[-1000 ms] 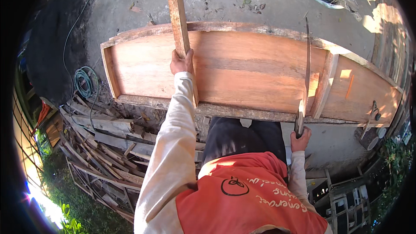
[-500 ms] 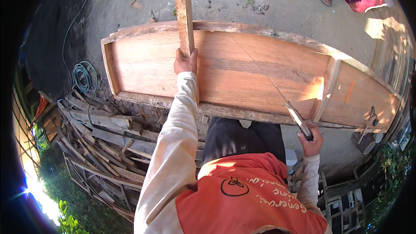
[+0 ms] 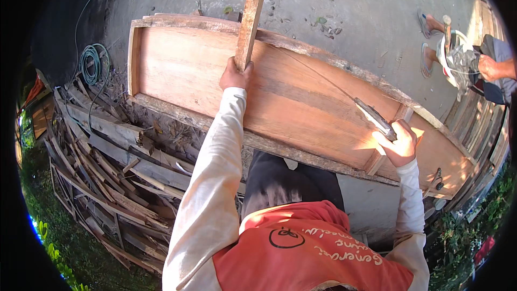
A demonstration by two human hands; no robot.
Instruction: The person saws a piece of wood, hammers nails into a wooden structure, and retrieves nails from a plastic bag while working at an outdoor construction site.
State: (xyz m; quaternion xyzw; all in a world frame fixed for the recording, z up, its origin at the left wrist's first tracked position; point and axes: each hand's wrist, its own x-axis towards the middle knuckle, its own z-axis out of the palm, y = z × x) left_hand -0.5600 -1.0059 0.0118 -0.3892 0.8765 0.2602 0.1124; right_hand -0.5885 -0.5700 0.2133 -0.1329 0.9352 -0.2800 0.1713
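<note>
My left hand (image 3: 235,74) is closed round a long wooden batten (image 3: 252,16), which lies across a framed plywood panel (image 3: 177,59) and sticks out past its far edge. A hand saw (image 3: 371,116) is in my right hand (image 3: 399,143), the fingers wrapped round its dark handle. Its thin blade shows almost edge-on, slanting up and left over the panel toward the far rail. The tip is near the batten, but I cannot tell whether it touches. Rough wooden rails edge the panel, and a crosspiece (image 3: 393,140) spans it near my right hand.
Scrap boards (image 3: 107,178) are heaped at the left, beside a coiled green hose (image 3: 94,64). A small tool (image 3: 435,182) lies at the panel's right end. At the far right another person's hand (image 3: 489,68) is by a white container (image 3: 458,48). Planks line the right side.
The view has shifted. My right hand and the saw have moved forward over the panel, with the blade closer to the batten. The batten tilts more to the right. The other person shows more, with a container.
</note>
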